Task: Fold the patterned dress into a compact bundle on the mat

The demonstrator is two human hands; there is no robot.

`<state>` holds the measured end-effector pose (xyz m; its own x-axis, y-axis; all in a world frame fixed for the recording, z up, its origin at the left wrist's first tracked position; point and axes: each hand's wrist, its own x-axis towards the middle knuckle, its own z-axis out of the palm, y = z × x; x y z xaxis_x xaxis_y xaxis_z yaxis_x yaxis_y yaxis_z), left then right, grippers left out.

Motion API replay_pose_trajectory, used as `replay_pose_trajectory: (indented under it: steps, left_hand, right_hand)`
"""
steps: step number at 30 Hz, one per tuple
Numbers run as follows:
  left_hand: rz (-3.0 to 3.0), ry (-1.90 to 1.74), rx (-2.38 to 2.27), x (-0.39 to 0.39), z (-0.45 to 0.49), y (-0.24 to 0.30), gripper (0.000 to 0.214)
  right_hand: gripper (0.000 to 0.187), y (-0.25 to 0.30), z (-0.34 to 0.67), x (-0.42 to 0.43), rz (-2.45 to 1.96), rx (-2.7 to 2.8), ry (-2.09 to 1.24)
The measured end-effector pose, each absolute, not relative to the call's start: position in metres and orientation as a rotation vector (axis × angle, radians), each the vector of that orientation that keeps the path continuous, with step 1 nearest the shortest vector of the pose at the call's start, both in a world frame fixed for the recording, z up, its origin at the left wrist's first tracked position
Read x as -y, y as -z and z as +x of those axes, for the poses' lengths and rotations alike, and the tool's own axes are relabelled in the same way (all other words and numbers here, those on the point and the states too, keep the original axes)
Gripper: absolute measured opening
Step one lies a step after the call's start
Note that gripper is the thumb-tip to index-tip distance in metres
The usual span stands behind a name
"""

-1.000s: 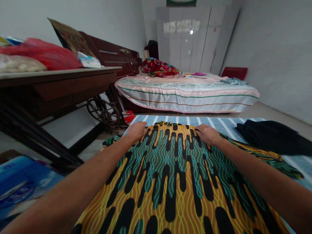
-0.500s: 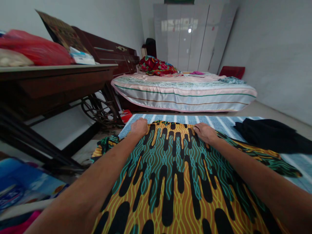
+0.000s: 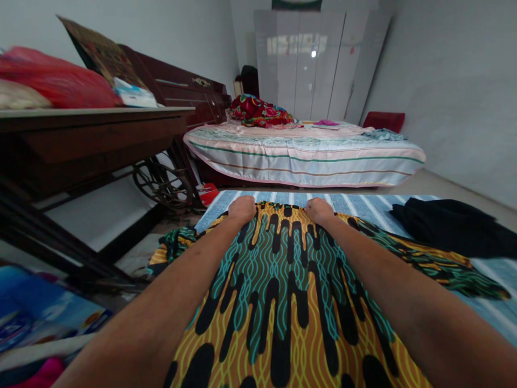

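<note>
A patterned garment (image 3: 283,269) in black, orange and teal lies spread toward me over a blue-and-white striped surface (image 3: 363,203). My left hand (image 3: 242,209) is closed on its far edge, left of the middle. On the same edge, a short way to the right, my right hand (image 3: 319,209) also grips the cloth. Between the two fists the edge looks slightly gathered. Sleeve-like parts of the garment stretch out to both sides, the right one reaching farther. My fingertips are mostly hidden by the backs of my hands.
Black folded cloth (image 3: 452,223) lies at the right on the striped surface. Beyond is a bed (image 3: 302,156) with a red floral bundle (image 3: 262,110). A treadle sewing table (image 3: 97,129) carrying a red plastic bag (image 3: 60,78) stands left; a blue package (image 3: 44,302) sits below it.
My hands have come closer together along the garment's far edge, the right moving left and the left moving right. The cloth between them has narrowed.
</note>
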<state>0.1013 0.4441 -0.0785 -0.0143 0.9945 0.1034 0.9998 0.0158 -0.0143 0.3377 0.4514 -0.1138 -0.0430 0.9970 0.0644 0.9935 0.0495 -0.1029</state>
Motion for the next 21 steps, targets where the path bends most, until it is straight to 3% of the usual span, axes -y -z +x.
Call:
replay_pose_trajectory:
  steps: [21]
  left_hand:
    - [-2.181, 0.136, 2.194, -0.441, 0.098, 0.079, 0.038]
  right_hand:
    - [0.032, 0.104, 0.343, -0.431, -1.968, 2.297, 0.158]
